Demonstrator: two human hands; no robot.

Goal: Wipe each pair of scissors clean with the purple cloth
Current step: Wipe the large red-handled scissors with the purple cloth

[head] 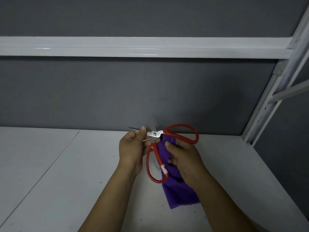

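Observation:
A pair of scissors (181,133) with red loop handles and short steel blades is held above the white table (58,173), blades pointing left. My left hand (132,148) pinches the blades between thumb and fingers near the pivot. My right hand (184,159) grips the purple cloth (180,191), which is bunched between the two handles and hangs down to the table. A small white label sits on the lower handle. The blade tips are partly hidden by my left fingers.
A grey partition wall (117,91) with a white horizontal rail (133,47) stands right behind the table. A white metal shelf upright (267,97) runs along the right side. Small dark specks dot the tabletop.

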